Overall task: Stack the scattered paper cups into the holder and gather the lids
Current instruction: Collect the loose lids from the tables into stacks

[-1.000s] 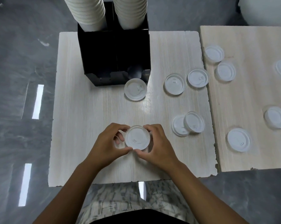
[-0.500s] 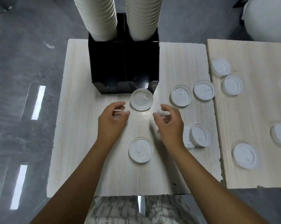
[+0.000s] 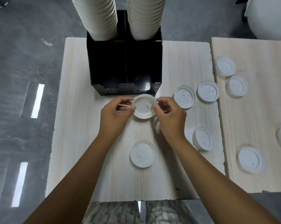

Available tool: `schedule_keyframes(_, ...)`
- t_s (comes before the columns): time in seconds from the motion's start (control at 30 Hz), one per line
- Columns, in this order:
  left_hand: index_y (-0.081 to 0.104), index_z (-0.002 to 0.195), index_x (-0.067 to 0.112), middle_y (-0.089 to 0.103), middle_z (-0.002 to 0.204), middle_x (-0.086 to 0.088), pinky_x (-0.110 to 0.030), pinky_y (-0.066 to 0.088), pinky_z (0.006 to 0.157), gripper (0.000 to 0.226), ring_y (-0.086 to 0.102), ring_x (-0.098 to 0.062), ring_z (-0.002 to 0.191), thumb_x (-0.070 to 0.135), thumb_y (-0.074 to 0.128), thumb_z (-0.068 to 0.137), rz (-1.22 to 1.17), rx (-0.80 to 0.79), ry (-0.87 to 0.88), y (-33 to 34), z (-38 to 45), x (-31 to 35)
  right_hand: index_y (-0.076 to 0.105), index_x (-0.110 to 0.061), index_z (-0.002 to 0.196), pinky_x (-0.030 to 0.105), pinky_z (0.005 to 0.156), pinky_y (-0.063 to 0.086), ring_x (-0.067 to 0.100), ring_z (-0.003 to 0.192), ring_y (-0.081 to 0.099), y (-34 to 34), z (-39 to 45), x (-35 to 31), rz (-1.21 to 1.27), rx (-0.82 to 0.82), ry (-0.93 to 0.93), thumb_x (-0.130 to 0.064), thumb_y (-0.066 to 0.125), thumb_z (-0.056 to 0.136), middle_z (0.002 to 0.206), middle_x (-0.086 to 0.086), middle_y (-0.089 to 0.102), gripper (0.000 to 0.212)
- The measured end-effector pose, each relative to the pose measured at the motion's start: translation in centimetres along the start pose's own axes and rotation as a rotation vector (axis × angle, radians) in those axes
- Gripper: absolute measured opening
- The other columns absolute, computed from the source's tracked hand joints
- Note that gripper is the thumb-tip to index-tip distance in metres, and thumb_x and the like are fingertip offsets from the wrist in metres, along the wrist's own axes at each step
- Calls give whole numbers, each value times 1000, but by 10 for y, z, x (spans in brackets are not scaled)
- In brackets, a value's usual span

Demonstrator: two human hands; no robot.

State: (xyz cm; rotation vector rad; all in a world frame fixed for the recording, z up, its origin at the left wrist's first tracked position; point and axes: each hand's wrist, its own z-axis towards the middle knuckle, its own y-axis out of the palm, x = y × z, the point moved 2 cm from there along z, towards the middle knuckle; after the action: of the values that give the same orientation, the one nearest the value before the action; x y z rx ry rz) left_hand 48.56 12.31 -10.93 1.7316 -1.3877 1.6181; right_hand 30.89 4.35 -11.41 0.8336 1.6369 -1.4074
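A black holder (image 3: pixel 125 65) at the back of the left table carries two tall stacks of white paper cups (image 3: pixel 97 16). Just in front of it lies a white lid (image 3: pixel 143 108). My left hand (image 3: pixel 115 113) pinches its left rim and my right hand (image 3: pixel 168 115) pinches its right rim. Nearer to me, between my forearms, another lid (image 3: pixel 142 154) lies flat on the table. Several more white lids are scattered to the right, among them a lid (image 3: pixel 184 97) beside my right hand and two overlapping lids (image 3: pixel 203 138) behind my right wrist.
Two pale wooden tables (image 3: pixel 81 143) stand side by side with a narrow gap between them. Several lids, such as one lid (image 3: pixel 250 159), lie on the right table (image 3: pixel 256 110). A white rounded object (image 3: pixel 269 18) sits at the far right. The floor is grey and glossy.
Both hands let go of the near lid, left it on the table and moved forward. They now pinch the lid in front of the holder.
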Motion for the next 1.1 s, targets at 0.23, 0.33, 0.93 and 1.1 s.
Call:
schedule_keyframes(0.23, 74, 117, 26, 76, 102, 12, -14, 57, 82, 30, 73, -5, 92, 18, 81, 89, 31, -79, -44, -33, -65, -9, 77, -18, 95, 17, 72, 56, 7, 79, 70, -30, -71, -3, -27, -119, 89, -14, 79, 89, 83, -12, 74, 7)
schedule_keyframes(0.33, 74, 116, 25, 76, 103, 11, -14, 58, 85, 30, 73, -3, 92, 18, 81, 88, 57, -104, -55, -39, -89, -26, 77, -19, 92, 18, 70, 55, 9, 79, 69, -34, -101, 3, -77, -196, 82, -13, 78, 89, 82, -11, 73, 7)
schedule_keyframes(0.93, 70, 118, 38, 63, 120, 24, -11, 52, 89, 35, 62, 2, 110, 32, 84, 86, 199, -243, 140, -20, -117, -22, 74, -21, 96, 9, 70, 49, 5, 78, 64, -63, -138, 16, -131, -19, 192, -18, 80, 87, 81, -9, 69, 11)
schedule_keyframes(1.1, 70, 120, 39, 63, 122, 22, -16, 50, 94, 37, 62, 0, 112, 29, 83, 87, 189, -265, 204, 2, -108, 4, 76, -24, 91, 24, 66, 54, 12, 68, 63, -118, -136, 33, 39, 173, 384, -15, 79, 88, 76, -1, 70, 10)
